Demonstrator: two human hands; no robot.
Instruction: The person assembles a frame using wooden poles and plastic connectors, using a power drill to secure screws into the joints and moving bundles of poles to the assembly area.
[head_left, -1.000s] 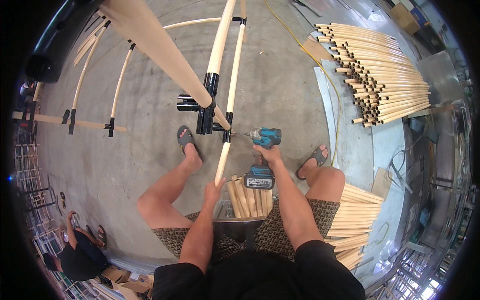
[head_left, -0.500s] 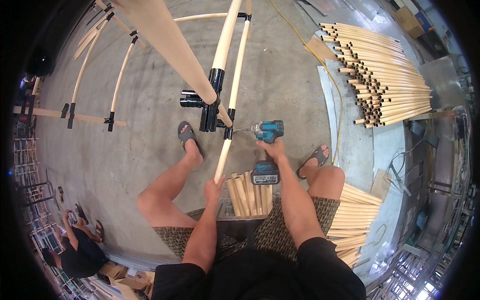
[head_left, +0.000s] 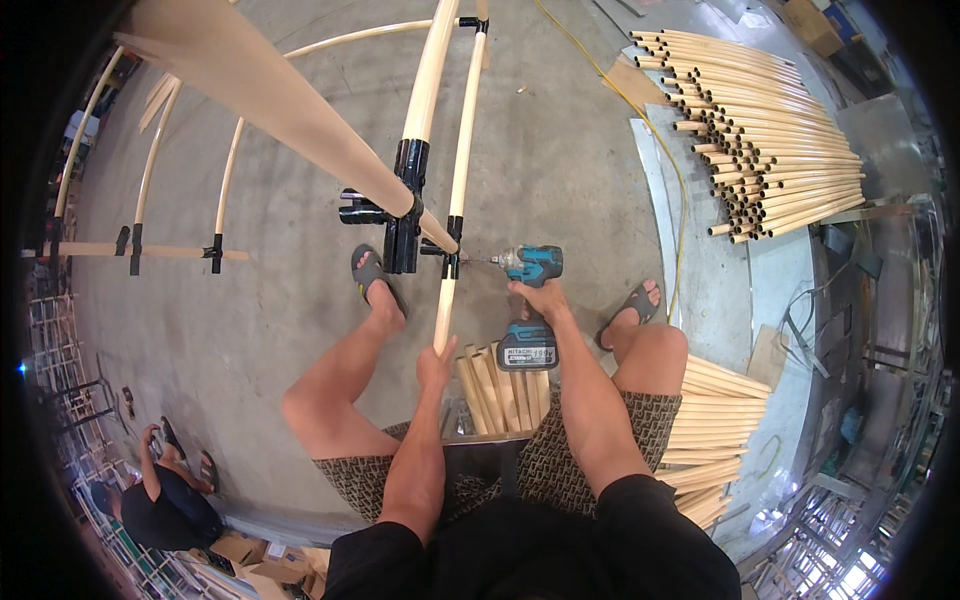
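Note:
My right hand is wrapped round the grip of a teal cordless drill with a battery at its base. The drill's bit points left and meets, or nearly meets, a black pipe joint on the frame; exact contact is too small to tell. My left hand is closed round the lower end of a cream pipe that runs into this joint. Beside it, a thick cream pipe slants across the view, passing a cluster of black joints.
Short cream pipes stand in a container between my legs. Many more pipes lie stacked at the right, with a yellow cable on the floor beside them. Another pipe frame is at the left; a person sits at lower left.
The frame and its joints have shifted slightly left in view, and my left hand has moved a little right with the pipe. The drill stays at the joint in my right hand.

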